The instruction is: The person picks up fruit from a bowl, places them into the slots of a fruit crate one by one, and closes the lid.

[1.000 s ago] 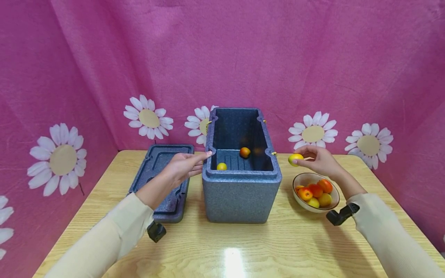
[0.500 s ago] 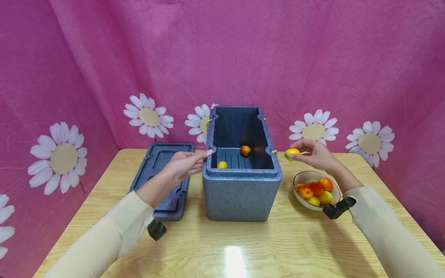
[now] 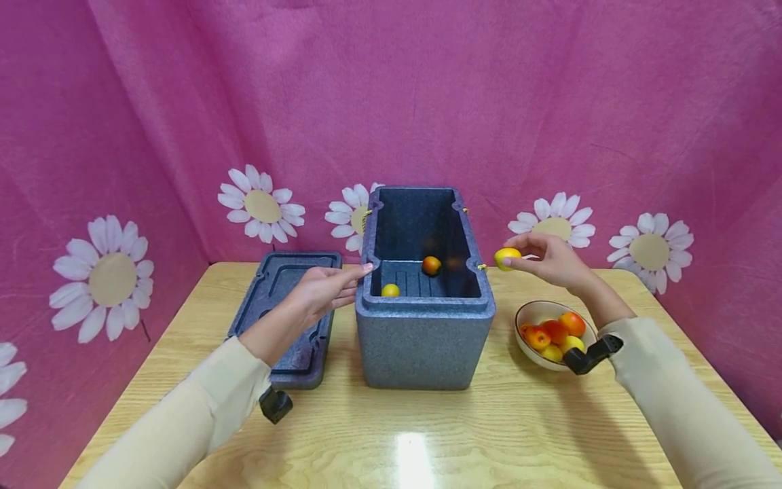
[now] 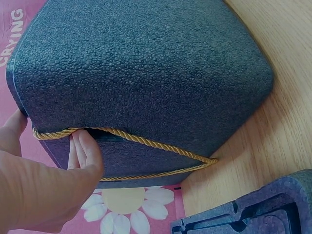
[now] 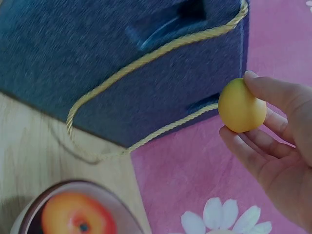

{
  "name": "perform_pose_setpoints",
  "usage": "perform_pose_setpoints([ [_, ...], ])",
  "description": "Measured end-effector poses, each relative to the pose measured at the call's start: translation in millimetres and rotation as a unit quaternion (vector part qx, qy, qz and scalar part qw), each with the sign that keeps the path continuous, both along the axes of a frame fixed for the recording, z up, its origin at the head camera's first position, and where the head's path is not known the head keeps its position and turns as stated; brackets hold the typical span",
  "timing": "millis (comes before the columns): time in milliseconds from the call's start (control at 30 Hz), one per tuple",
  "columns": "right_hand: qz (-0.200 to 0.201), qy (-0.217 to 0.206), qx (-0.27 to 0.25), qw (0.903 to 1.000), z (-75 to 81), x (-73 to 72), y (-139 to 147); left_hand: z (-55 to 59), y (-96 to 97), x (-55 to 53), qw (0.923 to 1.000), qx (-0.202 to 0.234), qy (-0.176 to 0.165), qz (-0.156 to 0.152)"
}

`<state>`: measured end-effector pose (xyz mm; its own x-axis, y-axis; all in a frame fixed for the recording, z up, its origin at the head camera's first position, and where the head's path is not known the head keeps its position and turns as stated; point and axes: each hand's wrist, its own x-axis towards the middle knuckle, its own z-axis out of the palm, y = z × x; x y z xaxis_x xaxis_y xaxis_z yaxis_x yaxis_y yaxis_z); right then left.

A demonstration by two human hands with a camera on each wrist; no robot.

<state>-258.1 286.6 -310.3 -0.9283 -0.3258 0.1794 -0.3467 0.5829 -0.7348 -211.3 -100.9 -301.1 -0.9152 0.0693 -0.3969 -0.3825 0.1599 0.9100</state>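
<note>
My right hand (image 3: pixel 550 260) pinches a small yellow fruit (image 3: pixel 507 258) between thumb and fingers, just right of a deep grey foam box (image 3: pixel 421 350). A greenish tint marks one end of the fruit (image 5: pixel 241 106) in the right wrist view. At the box's left side, my left hand (image 3: pixel 320 293) rests its thumb at the rim. Its other fingers (image 4: pixel 84 146) lie extended against the outer wall by the gold rope handle (image 4: pixel 156 144). Inside the uncovered box are a yellow fruit (image 3: pixel 390 291) and an orange-red one (image 3: pixel 431 265).
A cream bowl (image 3: pixel 527 356) with a dark rim, full of red and yellow fruits, stands right of the box. The grey lid (image 3: pixel 277 278) lies on the wooden table (image 3: pixel 342 435) to the left. Pink flowered cloth (image 3: pixel 415 102) hangs behind and at both sides.
My right hand has carried the yellow fruit leftward and upward, closer to the box's right rim. My left hand keeps its place on the box.
</note>
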Motion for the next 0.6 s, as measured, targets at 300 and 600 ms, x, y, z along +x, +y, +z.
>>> perform_pose_setpoints([
  [300, 0.019, 0.013, -0.055, 0.9982, 16.0, -0.9, -10, -0.5, -1.0, -0.5, 1.0000, -0.001, -0.001, -0.002],
  [600, -0.014, 0.026, -0.010, 0.9995, 31.8, -1.6, -17, 1.0, -2.2, 2.7, 0.9997, 0.012, 0.008, -0.021],
])
